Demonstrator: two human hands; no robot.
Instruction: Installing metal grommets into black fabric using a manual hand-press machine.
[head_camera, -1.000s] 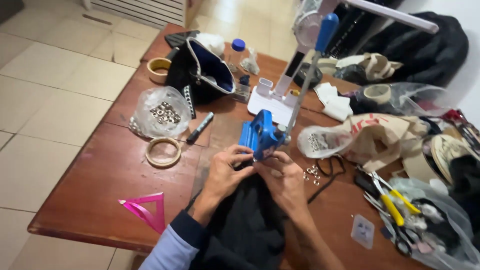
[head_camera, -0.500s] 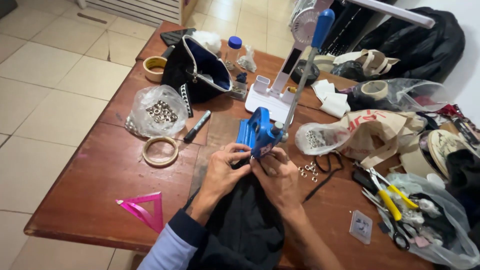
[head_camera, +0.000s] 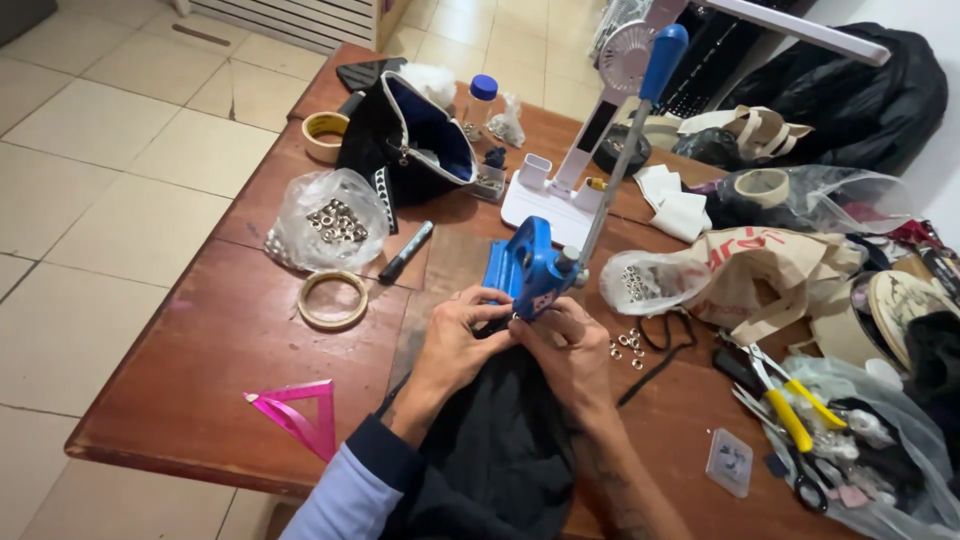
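Note:
A blue hand press (head_camera: 532, 268) with a long lever and blue handle (head_camera: 664, 58) stands on the brown wooden table (head_camera: 210, 350). Black fabric (head_camera: 500, 450) runs from my lap up to the press jaw. My left hand (head_camera: 455, 340) pinches the fabric edge at the left of the jaw. My right hand (head_camera: 570, 350) grips the fabric on the right, fingers right under the press head. Loose silver eyelets (head_camera: 628, 346) lie just right of my right hand.
A clear bag of eyelets (head_camera: 328, 225), a tape roll (head_camera: 333, 299), a black marker (head_camera: 406, 251), a pink triangle ruler (head_camera: 297, 417) sit left. A black pouch (head_camera: 410, 135), white stand (head_camera: 545, 195), beige bag (head_camera: 760, 275), yellow-handled pliers (head_camera: 785, 405) crowd the back and right.
Both hands have stayed at the press jaw with the fabric, with only small finger shifts; the view has drifted slightly.

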